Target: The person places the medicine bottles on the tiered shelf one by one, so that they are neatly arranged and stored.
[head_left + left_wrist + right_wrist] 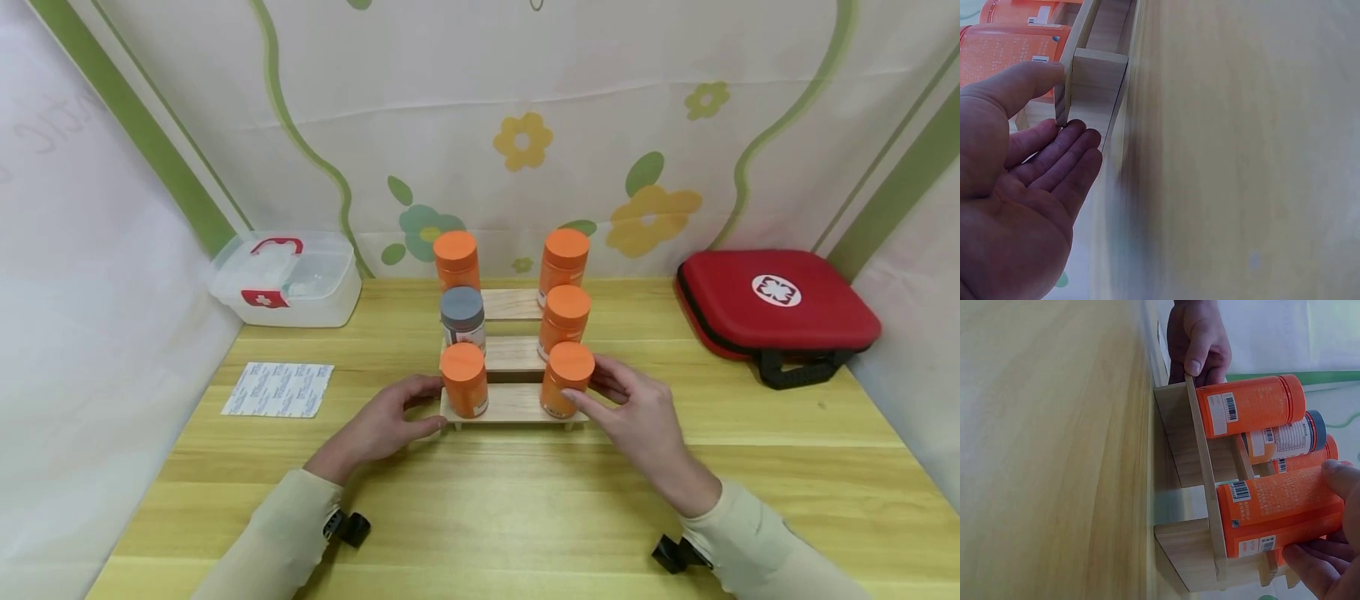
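A stepped wooden rack (513,403) stands on the table, with bottles along both ends of its tiers. At its left front end my left hand (397,419) pinches the board, thumb on top and fingers underneath, as the left wrist view shows. My right hand (633,417) holds the front right orange bottle (567,382) between thumb and fingers; its base rests on the lowest board. Across from it is another orange bottle (464,382). Behind that one stands a grey-capped bottle (462,310). More orange bottles (566,312) occupy the tiers behind.
A clear first-aid box (322,292) sits at the back left, and a white blister sheet (278,389) lies in front of it. On the right is a red first-aid case (817,308) with a black handle. A patterned cloth (585,67) hangs behind the table.
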`<state>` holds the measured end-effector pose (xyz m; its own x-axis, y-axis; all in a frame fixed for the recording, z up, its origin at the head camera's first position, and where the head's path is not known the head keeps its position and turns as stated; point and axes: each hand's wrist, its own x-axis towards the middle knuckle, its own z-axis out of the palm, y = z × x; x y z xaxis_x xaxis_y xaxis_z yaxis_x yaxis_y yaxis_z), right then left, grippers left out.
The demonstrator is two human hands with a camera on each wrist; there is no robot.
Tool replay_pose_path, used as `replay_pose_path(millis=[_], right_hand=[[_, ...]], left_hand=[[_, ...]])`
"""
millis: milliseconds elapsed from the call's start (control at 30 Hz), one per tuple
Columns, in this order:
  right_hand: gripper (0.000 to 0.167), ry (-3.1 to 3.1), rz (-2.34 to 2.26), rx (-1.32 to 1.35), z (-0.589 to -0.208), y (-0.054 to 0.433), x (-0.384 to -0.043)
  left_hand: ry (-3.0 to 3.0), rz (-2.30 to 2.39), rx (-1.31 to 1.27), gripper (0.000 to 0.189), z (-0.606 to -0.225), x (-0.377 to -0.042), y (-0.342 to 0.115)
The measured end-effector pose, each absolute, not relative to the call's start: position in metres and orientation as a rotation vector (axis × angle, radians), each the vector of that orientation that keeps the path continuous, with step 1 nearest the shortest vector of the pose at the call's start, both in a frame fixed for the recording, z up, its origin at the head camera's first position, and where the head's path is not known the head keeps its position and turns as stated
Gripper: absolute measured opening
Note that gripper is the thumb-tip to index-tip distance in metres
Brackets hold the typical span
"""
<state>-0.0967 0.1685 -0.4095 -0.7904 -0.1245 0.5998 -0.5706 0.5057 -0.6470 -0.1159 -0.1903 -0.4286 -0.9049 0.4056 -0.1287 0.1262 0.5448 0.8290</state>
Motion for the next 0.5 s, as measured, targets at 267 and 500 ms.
replay_pose_path(millis=[267,500], right_hand=[[0.054,-2.298,1.23,0.557,-0.406,0.171,-0.093],[0.054,-2.257,1.281,0.576,-0.395,0.185,-0.092]], left_hand=[[2.506,1.207,0.446,0.061,-0.426,-0.115,-0.193],[2.602,1.104,0.41,0.057,-0.415,-0.113,-0.198]])
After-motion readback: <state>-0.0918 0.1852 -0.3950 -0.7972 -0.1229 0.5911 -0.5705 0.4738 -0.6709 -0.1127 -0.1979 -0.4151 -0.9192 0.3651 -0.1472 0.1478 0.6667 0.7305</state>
